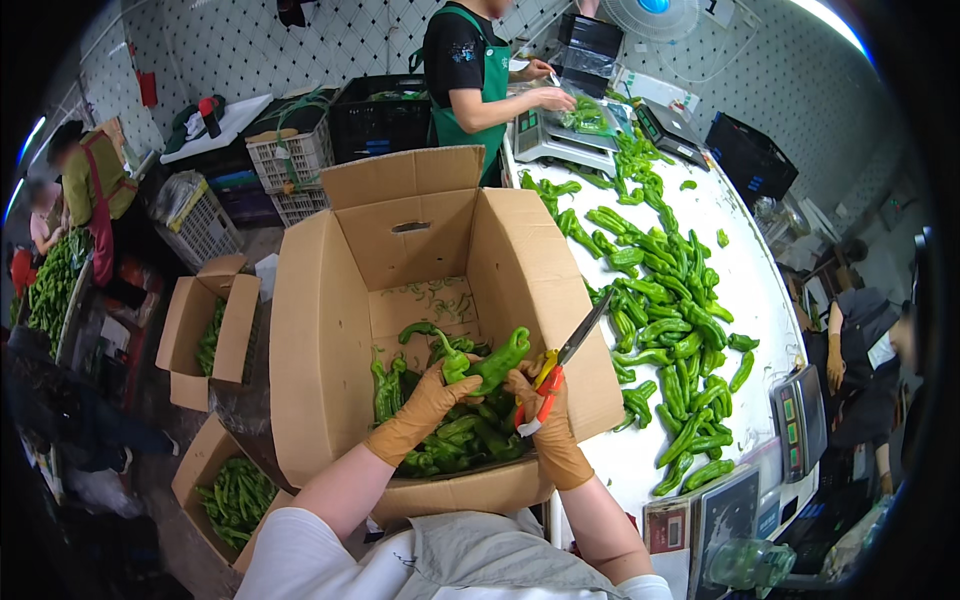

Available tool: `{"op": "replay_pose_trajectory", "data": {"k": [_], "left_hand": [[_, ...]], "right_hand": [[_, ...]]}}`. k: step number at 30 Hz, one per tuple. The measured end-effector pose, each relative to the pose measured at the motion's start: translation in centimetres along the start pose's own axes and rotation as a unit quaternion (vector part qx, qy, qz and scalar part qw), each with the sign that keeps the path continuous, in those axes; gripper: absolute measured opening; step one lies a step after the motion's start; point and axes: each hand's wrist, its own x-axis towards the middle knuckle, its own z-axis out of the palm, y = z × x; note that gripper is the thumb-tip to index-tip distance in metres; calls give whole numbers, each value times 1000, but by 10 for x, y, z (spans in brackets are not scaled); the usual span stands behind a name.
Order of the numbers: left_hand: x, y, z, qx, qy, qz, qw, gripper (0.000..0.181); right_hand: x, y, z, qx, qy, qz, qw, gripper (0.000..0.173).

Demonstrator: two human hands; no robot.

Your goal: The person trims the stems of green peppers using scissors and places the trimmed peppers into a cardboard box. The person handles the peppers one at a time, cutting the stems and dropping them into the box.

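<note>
A large open cardboard box (420,217) stands before me, with green peppers (480,435) heaped at its near end and small stem bits on its floor. Over the heap, my left hand (431,397), in a tan glove, holds green peppers (499,364), one with a long curved stem. My right hand (544,405), gloved too, is closed around scissors (555,375) with red and yellow handles, their blades pointing up and right over the box flap. Its fingertips are beside the larger pepper; whether they touch it is unclear.
Many green peppers (675,315) lie on the white table (750,300) at right. At its far end a person in a green apron (495,82) handles bagged peppers over a scale (562,142). Smaller pepper boxes (184,330) stand at left. Other people are at both sides.
</note>
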Motion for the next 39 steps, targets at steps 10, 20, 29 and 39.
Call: {"op": "replay_pose_trajectory", "data": {"k": [10, 20, 29, 39], "left_hand": [[7, -14, -11, 156, 45, 81, 983, 29], [1, 5, -1, 362, 53, 266, 892, 31], [-1, 4, -2, 292, 88, 96, 948, 27], [7, 5, -15, 348, 176, 183, 903, 29]], "right_hand": [[1, -6, -1, 28, 61, -109, 992, 41], [-1, 4, -4, -29, 81, -129, 988, 35], [1, -11, 5, 13, 139, -62, 988, 34], [-9, -39, 6, -290, -83, 215, 929, 32]]}}
